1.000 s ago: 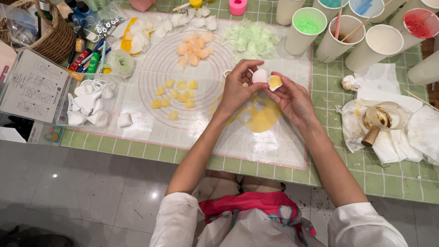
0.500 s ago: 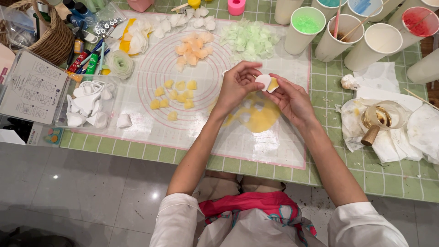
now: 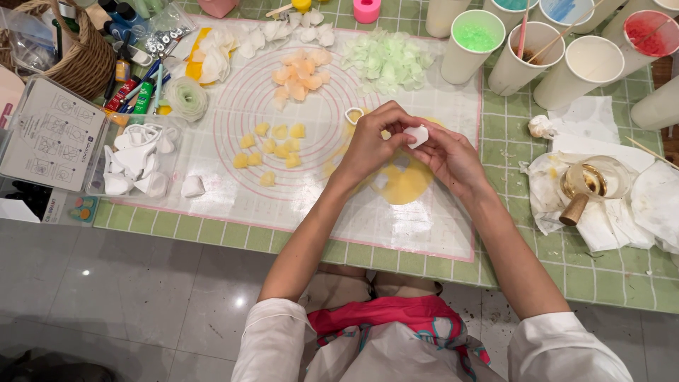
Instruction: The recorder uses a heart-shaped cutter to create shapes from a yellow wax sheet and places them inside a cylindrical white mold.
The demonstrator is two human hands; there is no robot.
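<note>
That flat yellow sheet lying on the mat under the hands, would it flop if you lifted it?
Probably. The yellow sheet looks rolled very thin, with shapes cut out of it, so it would likely sag and perhaps tear. It lies flat on the mat, so it may cling a little. It looks light, like the small yellow petals nearby.

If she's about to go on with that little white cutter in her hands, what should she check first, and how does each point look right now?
1. White cutter held by both hands, left hand and right hand: ok.
2. Yellow sheet flat on the mat below: ok.
3. Cut yellow petals lie apart from the sheet: ok.
4. Paper cups upright, away from the hands: ok.
5. Cutter emptied of clay: cannot tell.
</note>
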